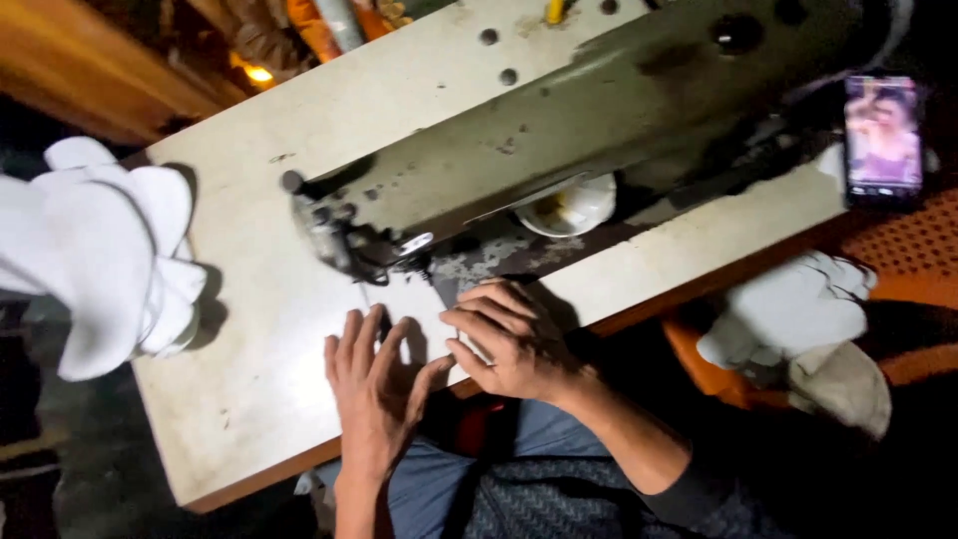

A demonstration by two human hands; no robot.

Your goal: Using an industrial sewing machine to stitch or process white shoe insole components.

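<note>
White cloth pile (pixel 95 250) hangs over the table's (pixel 249 399) left end, well apart from the hands.

Left hand (pixel 374 384): flat, palm down, fingers spread, pressing a small white fabric piece (pixel 424 304) against the table. Fingertips point toward the presser foot (pixel 399 250).

Fabric piece lies just in front of the foot, under both hands; whether its edge is already beneath the foot, cannot tell.

Right hand (pixel 509 339): fingers bent and close together, tips bearing down on the fabric's right part, just beside the left hand.

Sewing machine (pixel 599 120) runs diagonally across the table. Phone (pixel 883 135) with lit screen at far right; more white cloth (pixel 788 309) below it.

Risks, judged: fingertips sit near the needle area, so a slip forward could bring them under it. Uneven pressure between hands could skew the fabric. Dim light hides the edge.
</note>
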